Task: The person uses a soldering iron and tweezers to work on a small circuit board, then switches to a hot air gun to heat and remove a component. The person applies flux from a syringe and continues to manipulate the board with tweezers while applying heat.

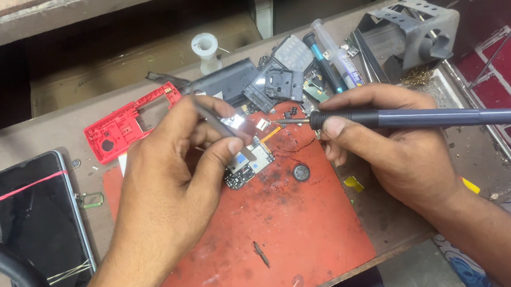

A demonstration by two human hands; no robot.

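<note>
Circuit board (246,164) lies on the red mat (289,234), near its upper edge, partly under our left hand (174,176); we note a small metal shield (235,122) just above it; our left hand pinches tweezers (219,125) between thumb and forefinger, their points directed down toward the board; this grip is pressed together on the tweezers. Our right hand (387,149) holds a soldering iron (415,117) by its dark handle, fingers wrapped round it in a pen hold; the iron lies nearly level, its tip (284,122) pointing left and sitting just beside the shield; whether tip and shield touch we cannot tell. A small round part (300,171) rests on the mat just right of the board.

On the surface (35,130) to the left lies a dark phone (39,230), face up, with a red band across its top and thin bands lower down; a red plastic frame (126,125) lies above the mat; black housing pieces (268,80) and a keypad (292,52) are heaped behind the board; a syringe (337,54) lies beside them; a grey metal stand (413,31) sits at the far right; a white spool (205,50) stands at the back.
</note>
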